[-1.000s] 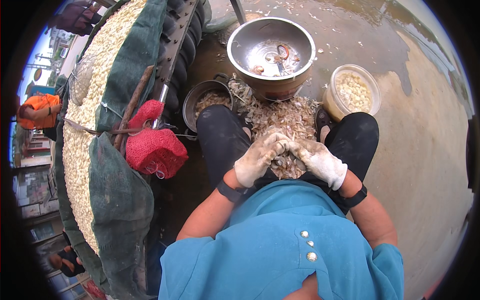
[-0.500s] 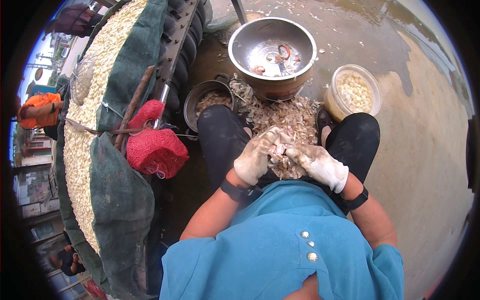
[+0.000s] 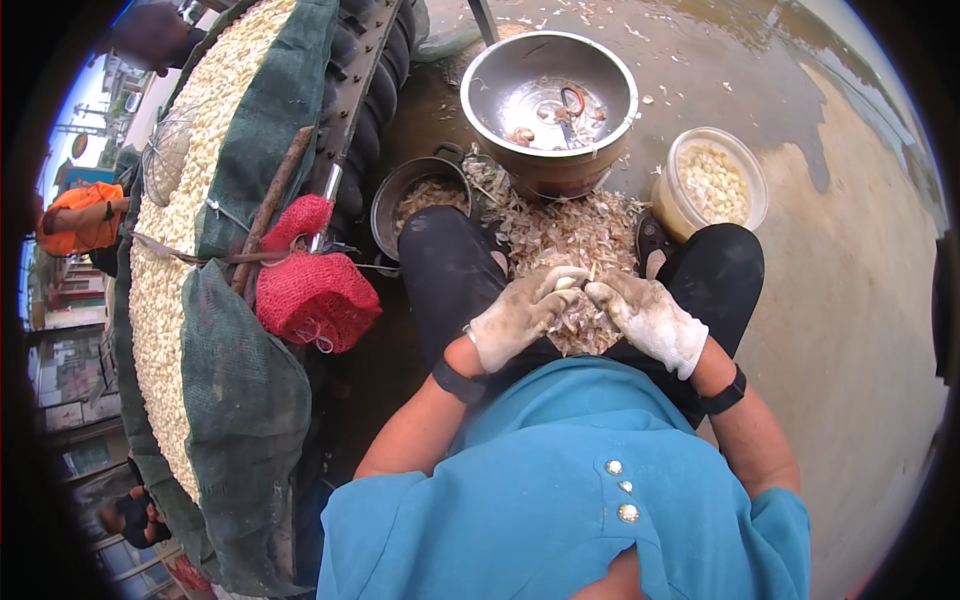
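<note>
Both my hands wear soiled white work gloves and meet above my lap. Between the thumb and fingers of my left hand (image 3: 528, 312) is a small pale garlic clove (image 3: 567, 284). My right hand (image 3: 652, 318) is closed just beside it, fingertips near the clove; whether anything is in them is hidden. Below the hands, a heap of papery garlic skins (image 3: 565, 235) spreads between my feet. Beyond it stands a steel basin (image 3: 495, 100), holding an orange-handled tool (image 3: 571, 103) and a few reddish garlic pieces. A plastic tub (image 3: 678, 217) of peeled cloves (image 3: 712, 185) is at the right.
A metal pot (image 3: 382, 215) with skins stands by my left knee. Along the left, a cart lined with green mesh (image 3: 245, 400) carries many pale cloves (image 3: 160, 330); a red net bag (image 3: 315, 300) hangs on its side. Several people are beyond it. Wet concrete (image 3: 840, 330) lies right.
My hands have drawn slightly apart. The reddish, skin-covered garlic seen between them earlier no longer shows; a pale clove now sits in my left fingertips. The view has shifted slightly.
</note>
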A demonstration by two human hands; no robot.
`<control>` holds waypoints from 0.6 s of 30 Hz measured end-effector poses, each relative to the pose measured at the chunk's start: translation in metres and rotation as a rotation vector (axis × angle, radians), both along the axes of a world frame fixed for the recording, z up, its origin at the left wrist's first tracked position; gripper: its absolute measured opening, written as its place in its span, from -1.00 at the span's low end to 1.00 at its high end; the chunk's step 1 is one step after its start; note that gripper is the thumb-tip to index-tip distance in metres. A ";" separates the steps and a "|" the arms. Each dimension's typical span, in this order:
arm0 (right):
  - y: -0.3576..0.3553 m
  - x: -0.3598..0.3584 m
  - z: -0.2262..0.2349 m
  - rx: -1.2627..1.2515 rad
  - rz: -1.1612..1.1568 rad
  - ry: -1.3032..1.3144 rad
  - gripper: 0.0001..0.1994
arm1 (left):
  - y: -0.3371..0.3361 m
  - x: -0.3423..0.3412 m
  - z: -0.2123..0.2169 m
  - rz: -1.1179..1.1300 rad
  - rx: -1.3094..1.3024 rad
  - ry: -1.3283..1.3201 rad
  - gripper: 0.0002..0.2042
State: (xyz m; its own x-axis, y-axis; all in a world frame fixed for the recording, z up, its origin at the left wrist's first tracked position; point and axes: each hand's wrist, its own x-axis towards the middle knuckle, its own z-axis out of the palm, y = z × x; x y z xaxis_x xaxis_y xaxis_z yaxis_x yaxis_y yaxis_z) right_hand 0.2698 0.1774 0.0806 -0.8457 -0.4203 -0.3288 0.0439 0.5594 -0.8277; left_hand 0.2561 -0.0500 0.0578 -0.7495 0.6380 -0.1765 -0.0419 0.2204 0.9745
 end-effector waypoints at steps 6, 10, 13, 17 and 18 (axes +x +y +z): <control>0.003 0.001 -0.007 0.023 0.102 0.136 -0.62 | 0.002 0.000 0.008 -0.074 0.019 -0.031 -0.55; 0.003 -0.002 0.004 -0.121 0.080 -0.062 -0.61 | 0.000 0.000 0.011 -0.075 0.155 -0.219 -0.46; 0.003 -0.003 0.007 -0.195 0.037 -0.102 -0.62 | -0.007 0.000 0.003 -0.110 0.310 -0.234 -0.40; 0.005 -0.003 -0.004 -0.179 0.062 -0.139 -0.63 | -0.003 0.003 0.007 -0.045 0.369 -0.365 -0.38; 0.005 -0.002 -0.006 -0.179 0.057 -0.107 -0.63 | 0.000 0.003 0.010 -0.017 0.401 -0.396 -0.38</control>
